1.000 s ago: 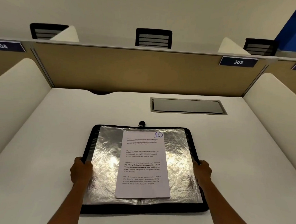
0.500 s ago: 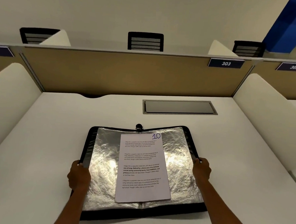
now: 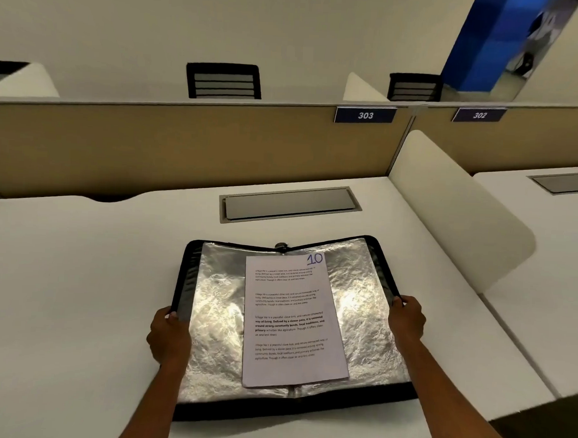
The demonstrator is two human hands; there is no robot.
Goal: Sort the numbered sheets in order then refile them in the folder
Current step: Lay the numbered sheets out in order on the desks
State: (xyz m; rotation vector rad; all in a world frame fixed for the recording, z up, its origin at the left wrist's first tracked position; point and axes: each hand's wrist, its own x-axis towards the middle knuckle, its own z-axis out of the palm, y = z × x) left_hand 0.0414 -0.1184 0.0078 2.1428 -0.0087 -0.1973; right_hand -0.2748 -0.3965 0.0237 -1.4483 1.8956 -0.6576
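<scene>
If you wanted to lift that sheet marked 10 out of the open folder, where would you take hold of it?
Probably at the near bottom edge of the sheet, coming from the person's side. It lies flat on the silver lining of the folder, and that bottom edge reaches down near the folder's central crease, where fingers might slide under for a pinch grip. Both the left hand and right hand hold the folder's sides, so one would have to let go.

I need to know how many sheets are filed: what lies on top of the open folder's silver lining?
One printed sheet marked 10 lies across the folder middle. Any sheets under it are covered. The left hand and right hand grip the side edges.
</scene>
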